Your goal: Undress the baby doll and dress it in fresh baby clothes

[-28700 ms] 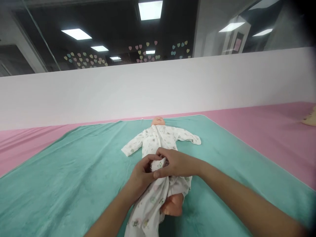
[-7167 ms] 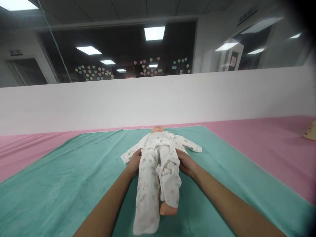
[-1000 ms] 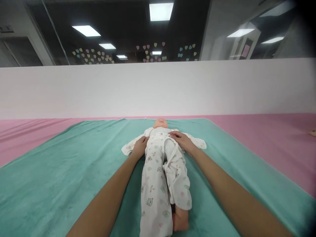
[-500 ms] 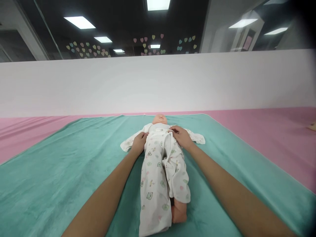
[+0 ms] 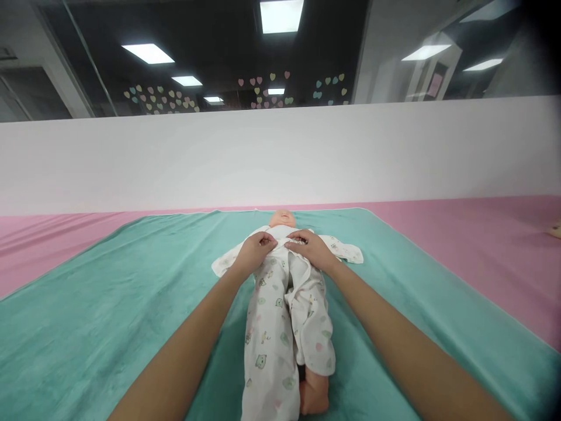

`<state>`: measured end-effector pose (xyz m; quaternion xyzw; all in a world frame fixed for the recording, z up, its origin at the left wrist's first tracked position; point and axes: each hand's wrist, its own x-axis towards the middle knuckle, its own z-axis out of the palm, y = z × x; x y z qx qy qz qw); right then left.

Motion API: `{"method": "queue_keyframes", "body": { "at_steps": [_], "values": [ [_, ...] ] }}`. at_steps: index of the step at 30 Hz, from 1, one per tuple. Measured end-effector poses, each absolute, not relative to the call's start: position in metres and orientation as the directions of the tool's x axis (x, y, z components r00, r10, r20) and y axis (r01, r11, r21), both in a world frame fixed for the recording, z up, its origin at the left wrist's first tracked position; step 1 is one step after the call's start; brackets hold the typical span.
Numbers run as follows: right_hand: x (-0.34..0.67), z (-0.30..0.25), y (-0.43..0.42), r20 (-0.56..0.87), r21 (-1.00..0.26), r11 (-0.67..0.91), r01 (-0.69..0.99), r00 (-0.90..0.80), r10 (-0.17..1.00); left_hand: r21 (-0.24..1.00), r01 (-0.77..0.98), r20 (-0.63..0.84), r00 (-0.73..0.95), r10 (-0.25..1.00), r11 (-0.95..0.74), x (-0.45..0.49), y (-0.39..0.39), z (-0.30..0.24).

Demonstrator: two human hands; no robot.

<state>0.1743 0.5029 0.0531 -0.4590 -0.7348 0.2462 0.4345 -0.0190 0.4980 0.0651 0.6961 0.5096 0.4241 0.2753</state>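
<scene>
Two soft covers lie one on top of the other in front of a long white wall (image 5: 280,158): a wide pink mat (image 5: 460,240) and, on it, a big sea-green fuzzy blanket (image 5: 100,333). Above the wall is a dark glass window (image 5: 184,58) with many small paper hearts (image 5: 267,90) in pale colours stuck on it. A baby doll (image 5: 283,218) with a smooth, peach-coloured plastic head lies on its back in the middle of the blanket, with its head toward the wall. It wears a long white baby suit (image 5: 267,345) with little printed animals on it, and the two sleeves are spread out to the sides. One bare plastic foot (image 5: 314,397) pokes out at the bottom by the suit's leg. Both of the person's bare arms reach in from the bottom corners. The left hand (image 5: 253,252) and the right hand (image 5: 309,250) are close together, just beside each other on the doll's chest, with a tiny gap between them. Their fingers (image 5: 270,241) lie on the front of the suit, but it is hard to tell if they are pinching the cloth tight.
</scene>
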Motion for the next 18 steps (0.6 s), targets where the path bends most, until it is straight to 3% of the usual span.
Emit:
{"method": "queue_keyframes", "body": {
  "at_steps": [6, 12, 18],
  "values": [
    [0.166, 0.060, 0.496, 0.441, -0.787, 0.472, 0.396, -0.173, 0.881, 0.815, 0.418, 0.410, 0.071, 0.909, -0.400, -0.015, 0.489, 0.070],
    [0.156, 0.070, 0.485, 0.555, -0.721, 0.556, 0.413, -0.134, 0.821, 0.791, 0.396, 0.471, 0.093, 0.877, -0.467, -0.012, 0.483, 0.077],
    [0.166, 0.076, 0.485, 0.388, -0.812, 0.435, 0.389, -0.196, 0.901, 0.760, 0.427, 0.514, 0.066, 0.855, -0.490, -0.013, 0.484, 0.074]
  ]
}}
